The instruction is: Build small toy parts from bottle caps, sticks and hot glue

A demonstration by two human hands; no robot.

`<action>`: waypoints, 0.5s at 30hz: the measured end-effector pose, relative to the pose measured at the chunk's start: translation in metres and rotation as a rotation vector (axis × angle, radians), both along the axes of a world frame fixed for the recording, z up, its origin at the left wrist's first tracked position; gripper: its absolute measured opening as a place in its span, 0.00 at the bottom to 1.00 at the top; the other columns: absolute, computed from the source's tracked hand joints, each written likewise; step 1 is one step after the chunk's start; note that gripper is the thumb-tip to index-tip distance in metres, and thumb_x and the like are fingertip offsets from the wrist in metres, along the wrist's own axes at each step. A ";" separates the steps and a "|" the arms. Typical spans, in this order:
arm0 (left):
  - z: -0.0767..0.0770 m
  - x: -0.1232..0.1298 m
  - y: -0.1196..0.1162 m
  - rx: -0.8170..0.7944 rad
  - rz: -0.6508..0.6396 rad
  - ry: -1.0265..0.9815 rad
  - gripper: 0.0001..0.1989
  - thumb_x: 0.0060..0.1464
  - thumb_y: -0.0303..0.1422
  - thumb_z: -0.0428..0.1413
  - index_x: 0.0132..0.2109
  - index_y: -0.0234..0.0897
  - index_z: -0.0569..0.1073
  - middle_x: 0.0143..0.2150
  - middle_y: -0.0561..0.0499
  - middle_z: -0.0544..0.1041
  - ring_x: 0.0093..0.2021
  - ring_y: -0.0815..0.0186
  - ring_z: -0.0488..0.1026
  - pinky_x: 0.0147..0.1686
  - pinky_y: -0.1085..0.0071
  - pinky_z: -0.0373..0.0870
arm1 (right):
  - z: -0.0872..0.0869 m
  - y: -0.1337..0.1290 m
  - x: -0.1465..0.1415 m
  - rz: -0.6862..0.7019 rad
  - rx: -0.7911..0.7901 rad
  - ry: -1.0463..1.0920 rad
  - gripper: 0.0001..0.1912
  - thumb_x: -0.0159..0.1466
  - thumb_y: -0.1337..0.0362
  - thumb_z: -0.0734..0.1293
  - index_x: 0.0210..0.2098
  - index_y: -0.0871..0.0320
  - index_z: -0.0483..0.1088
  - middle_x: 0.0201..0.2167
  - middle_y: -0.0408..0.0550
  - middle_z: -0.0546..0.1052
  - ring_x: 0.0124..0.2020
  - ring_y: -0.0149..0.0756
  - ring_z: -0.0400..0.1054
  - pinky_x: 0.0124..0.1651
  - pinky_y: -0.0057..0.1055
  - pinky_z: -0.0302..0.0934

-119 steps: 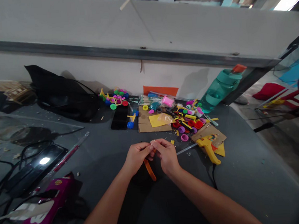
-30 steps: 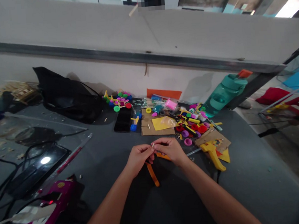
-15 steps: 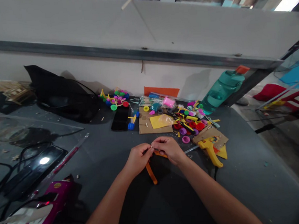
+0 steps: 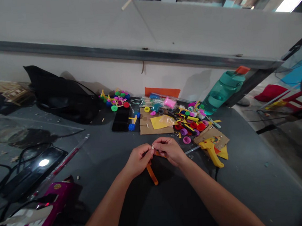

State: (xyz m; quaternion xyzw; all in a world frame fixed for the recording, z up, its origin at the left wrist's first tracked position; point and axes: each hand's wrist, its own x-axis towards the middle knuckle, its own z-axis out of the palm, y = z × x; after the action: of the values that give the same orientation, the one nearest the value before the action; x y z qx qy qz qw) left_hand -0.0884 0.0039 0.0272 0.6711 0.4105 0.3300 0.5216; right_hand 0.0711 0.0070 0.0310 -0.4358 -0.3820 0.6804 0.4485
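Note:
My left hand point(image 4: 140, 159) and my right hand point(image 4: 169, 150) meet above the dark table point(image 4: 103, 165), thumbs and fingertips pinched together. Between the fingertips shows a tiny pale piece point(image 4: 152, 147). An orange-handled tool point(image 4: 152, 175) runs beneath the hands: one handle slants down under my left hand, the other lies within my right hand's curled fingers. What joins the two handles is hidden. Past my fingertips lies brown cardboard point(image 4: 144, 129) with a yellow sheet point(image 4: 157, 123) on it.
A yellow glue gun point(image 4: 212, 153) lies to the right, near colourful caps point(image 4: 187, 140). Behind stand a teal bottle point(image 4: 219, 93) and a black bag point(image 4: 61, 99). A black phone point(image 4: 121, 119) is left of the cardboard. A magenta power strip point(image 4: 55, 204) with cables sits at the left.
The whole view has shifted very slightly. The pale piece shows a little more between the fingertips; both hands keep nearly the same pose.

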 end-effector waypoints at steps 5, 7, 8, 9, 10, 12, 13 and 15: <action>-0.002 -0.002 0.002 0.200 0.098 0.132 0.12 0.54 0.36 0.51 0.26 0.36 0.70 0.23 0.53 0.66 0.25 0.70 0.65 0.26 0.76 0.61 | 0.002 -0.001 -0.001 0.015 -0.085 0.084 0.08 0.48 0.63 0.72 0.23 0.62 0.71 0.16 0.40 0.67 0.17 0.21 0.52 0.17 0.20 0.40; -0.003 -0.002 0.003 0.203 0.095 0.131 0.13 0.54 0.37 0.51 0.26 0.36 0.71 0.24 0.52 0.67 0.25 0.70 0.65 0.26 0.76 0.61 | 0.002 0.000 -0.001 0.023 -0.105 0.090 0.08 0.47 0.64 0.72 0.23 0.62 0.71 0.16 0.41 0.68 0.17 0.21 0.52 0.17 0.20 0.40; -0.004 -0.002 0.003 0.194 0.095 0.124 0.13 0.54 0.37 0.51 0.26 0.36 0.71 0.24 0.52 0.67 0.25 0.70 0.65 0.26 0.76 0.62 | 0.002 0.000 -0.001 0.030 -0.113 0.095 0.08 0.47 0.64 0.72 0.22 0.63 0.71 0.16 0.40 0.67 0.17 0.21 0.52 0.17 0.20 0.40; -0.004 -0.003 0.003 0.182 0.097 0.116 0.12 0.54 0.37 0.51 0.27 0.36 0.71 0.24 0.52 0.67 0.25 0.70 0.65 0.26 0.76 0.62 | 0.002 0.000 -0.001 0.038 -0.117 0.099 0.08 0.47 0.64 0.72 0.22 0.63 0.71 0.16 0.40 0.67 0.17 0.20 0.52 0.17 0.20 0.40; -0.004 -0.003 0.004 0.169 0.103 0.109 0.12 0.54 0.37 0.51 0.27 0.36 0.72 0.24 0.52 0.67 0.25 0.70 0.66 0.26 0.76 0.62 | 0.002 0.000 -0.002 0.040 -0.116 0.100 0.09 0.47 0.64 0.72 0.22 0.63 0.70 0.15 0.40 0.67 0.17 0.20 0.52 0.17 0.20 0.40; -0.005 -0.003 0.005 0.143 0.129 0.099 0.11 0.53 0.38 0.52 0.28 0.36 0.73 0.25 0.52 0.68 0.26 0.69 0.66 0.26 0.76 0.63 | 0.001 0.000 -0.002 0.020 -0.094 0.082 0.09 0.47 0.64 0.72 0.22 0.63 0.70 0.15 0.39 0.66 0.16 0.20 0.51 0.16 0.20 0.40; -0.005 -0.003 0.005 0.132 0.146 0.092 0.11 0.53 0.38 0.53 0.29 0.37 0.73 0.25 0.52 0.68 0.26 0.69 0.67 0.26 0.75 0.63 | 0.000 0.000 -0.001 0.000 -0.076 0.059 0.09 0.47 0.63 0.72 0.22 0.63 0.70 0.15 0.39 0.66 0.15 0.19 0.51 0.16 0.20 0.40; -0.005 -0.003 0.006 0.110 0.165 0.075 0.10 0.52 0.38 0.53 0.31 0.37 0.74 0.27 0.51 0.70 0.27 0.68 0.67 0.26 0.75 0.63 | -0.001 0.001 -0.001 -0.040 -0.040 0.000 0.10 0.47 0.62 0.72 0.23 0.62 0.70 0.15 0.39 0.67 0.14 0.19 0.51 0.16 0.21 0.40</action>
State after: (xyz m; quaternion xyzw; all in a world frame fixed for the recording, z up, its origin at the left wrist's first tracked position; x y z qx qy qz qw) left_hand -0.0914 0.0098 0.0226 0.6747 0.4650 0.3686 0.4390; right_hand 0.0705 0.0080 0.0299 -0.4522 -0.3596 0.6788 0.4532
